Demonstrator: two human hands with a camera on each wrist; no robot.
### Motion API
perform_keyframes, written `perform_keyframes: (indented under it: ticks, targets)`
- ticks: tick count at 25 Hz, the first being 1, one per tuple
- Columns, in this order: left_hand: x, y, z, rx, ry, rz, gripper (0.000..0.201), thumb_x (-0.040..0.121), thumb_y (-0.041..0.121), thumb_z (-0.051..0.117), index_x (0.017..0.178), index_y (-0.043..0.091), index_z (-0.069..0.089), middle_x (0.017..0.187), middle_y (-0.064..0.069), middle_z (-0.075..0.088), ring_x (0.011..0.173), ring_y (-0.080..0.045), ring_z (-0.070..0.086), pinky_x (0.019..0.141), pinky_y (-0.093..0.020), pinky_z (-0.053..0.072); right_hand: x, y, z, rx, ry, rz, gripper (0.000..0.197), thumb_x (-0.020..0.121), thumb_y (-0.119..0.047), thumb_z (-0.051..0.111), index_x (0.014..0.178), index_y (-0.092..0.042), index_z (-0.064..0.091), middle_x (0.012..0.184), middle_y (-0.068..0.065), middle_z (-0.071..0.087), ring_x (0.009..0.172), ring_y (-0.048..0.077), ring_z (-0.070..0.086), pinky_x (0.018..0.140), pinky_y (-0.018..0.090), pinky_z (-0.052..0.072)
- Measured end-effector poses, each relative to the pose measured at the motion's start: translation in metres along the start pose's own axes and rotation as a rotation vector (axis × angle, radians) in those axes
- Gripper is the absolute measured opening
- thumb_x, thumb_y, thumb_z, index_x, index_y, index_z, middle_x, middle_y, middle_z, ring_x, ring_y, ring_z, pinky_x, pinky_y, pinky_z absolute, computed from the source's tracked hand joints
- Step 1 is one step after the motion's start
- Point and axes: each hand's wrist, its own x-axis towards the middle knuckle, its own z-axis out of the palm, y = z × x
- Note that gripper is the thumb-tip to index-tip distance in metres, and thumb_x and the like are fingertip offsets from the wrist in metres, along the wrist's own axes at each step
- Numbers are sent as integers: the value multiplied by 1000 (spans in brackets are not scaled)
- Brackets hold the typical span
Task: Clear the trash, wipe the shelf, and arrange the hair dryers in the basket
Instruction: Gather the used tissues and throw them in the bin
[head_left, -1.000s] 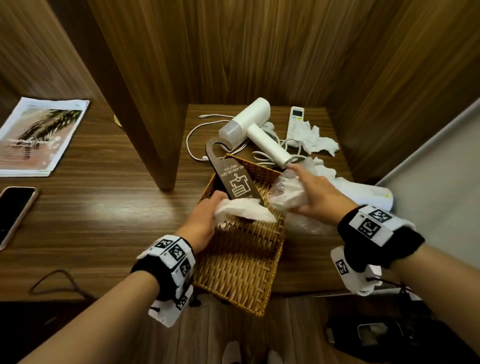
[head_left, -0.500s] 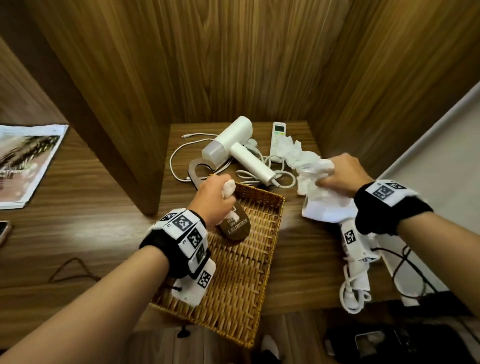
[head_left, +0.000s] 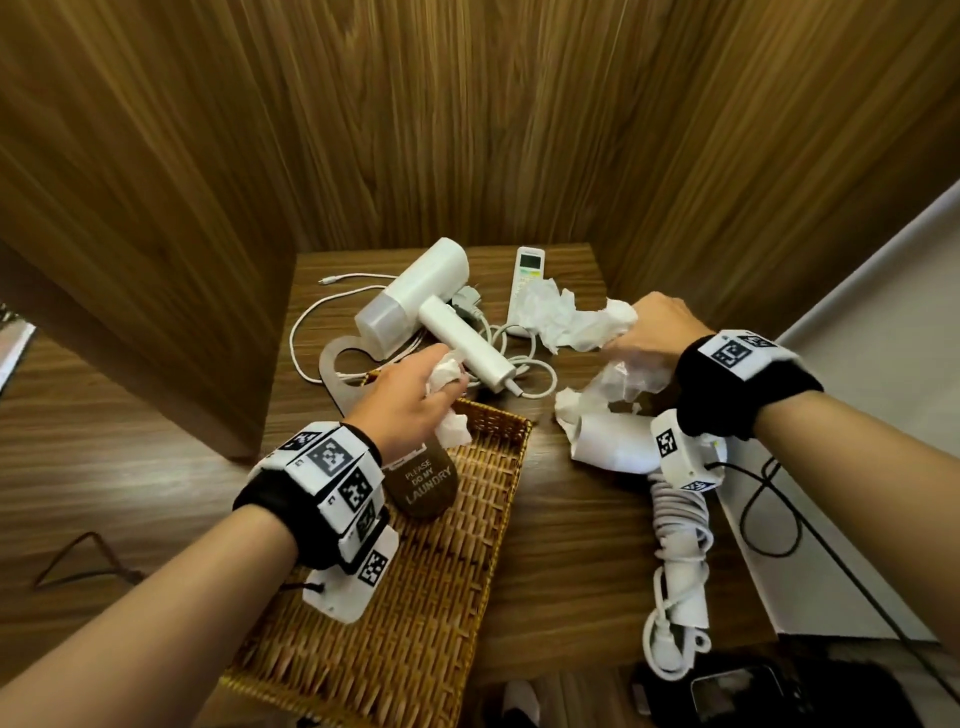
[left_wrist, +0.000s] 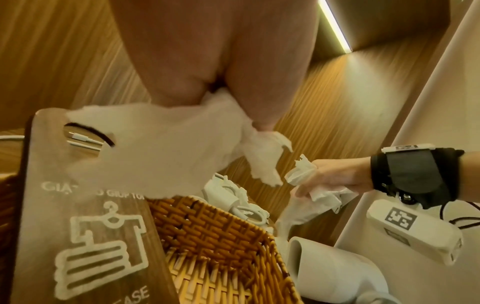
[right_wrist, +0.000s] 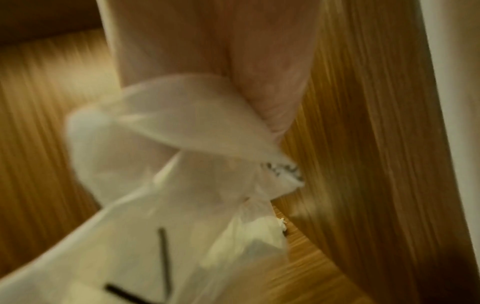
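My left hand (head_left: 451, 385) pinches a crumpled white tissue (head_left: 445, 372) over the far rim of the wicker basket (head_left: 415, 613); the tissue (left_wrist: 155, 148) fills the left wrist view. My right hand (head_left: 621, 340) grips a clear plastic bag (head_left: 631, 382) together with more crumpled tissue (head_left: 563, 317) at the back right of the shelf; the bag (right_wrist: 168, 164) looks blurred in the right wrist view. One white hair dryer (head_left: 426, 296) lies at the back. A second hair dryer (head_left: 615, 447) with its coiled cord (head_left: 680, 519) lies right of the basket, under my right wrist.
A brown laundry door hanger (head_left: 422, 483) lies across the basket's far left edge. A white remote (head_left: 527, 273) and a white charging cable (head_left: 306, 322) lie at the back. Wooden walls close in on three sides. A black cable (head_left: 78, 561) lies on the left surface.
My left hand has lifted the tissue out of the basket toward its far rim. My right hand has moved back and right, bunching the plastic bag and tissue.
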Motion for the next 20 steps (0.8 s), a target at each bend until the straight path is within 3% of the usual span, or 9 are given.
perform_keyframes:
  ticks: [2,4,6,8,11,14,15,18,20]
  targets:
    - [0,7,5,-39,-30,-6,20,87,39,58,104,27,57,99,9,61,91,-10,59,78,-35,52,4,6,-1,68,3,32,23,73,-28,70,77,-5,66,71,7,64,67,23,60,50,25,44]
    - [3,15,9,-62,-65,-14,31,84,42,62,110,27,54,102,10,60,91,-10,59,77,-32,52,5,11,0,135,-1,24,16,76,-22,67,84,-8,66,85,10,68,78,26,63,62,28,48]
    - [8,21,14,15,-86,7,36,84,27,65,116,22,48,106,6,58,95,-14,58,77,-30,51,5,14,1,173,-35,8,17,82,-19,61,94,-7,65,98,13,69,89,30,65,74,35,53]
    - [12,26,16,104,-80,37,32,86,10,59,115,15,46,106,-3,58,96,-20,58,77,-33,50,0,16,-2,169,-24,35,24,86,-25,61,96,-4,64,101,15,68,93,32,64,75,34,49]
    - [11,22,16,132,-75,69,23,86,6,55,108,13,50,103,-6,60,95,-22,57,83,-40,50,-10,19,-3,160,40,26,36,93,-33,52,108,-3,65,112,17,66,104,35,60,78,31,43]
    - [5,19,16,193,-103,129,16,87,8,57,100,16,52,98,-3,60,91,-20,56,80,-38,49,-38,26,-5,286,124,46,55,86,-54,56,103,-3,68,104,16,69,96,33,62,78,34,46]
    - [1,20,16,209,-104,153,15,87,8,57,98,17,53,98,-1,60,91,-19,56,78,-34,46,-46,31,-5,331,149,49,54,83,-54,61,100,-3,69,99,15,70,91,32,63,76,34,47]
    - [-10,36,22,221,-126,212,19,90,7,53,106,17,54,105,-2,59,96,-18,54,79,-29,40,-84,50,0,539,219,23,38,83,-36,68,107,-8,65,103,11,70,95,27,65,81,36,51]
    - [-23,59,37,240,-236,237,28,93,12,50,121,15,50,115,-6,59,106,-23,55,86,-32,43,-121,68,10,590,185,2,25,85,-30,66,106,-18,63,101,4,69,94,21,65,80,35,52]
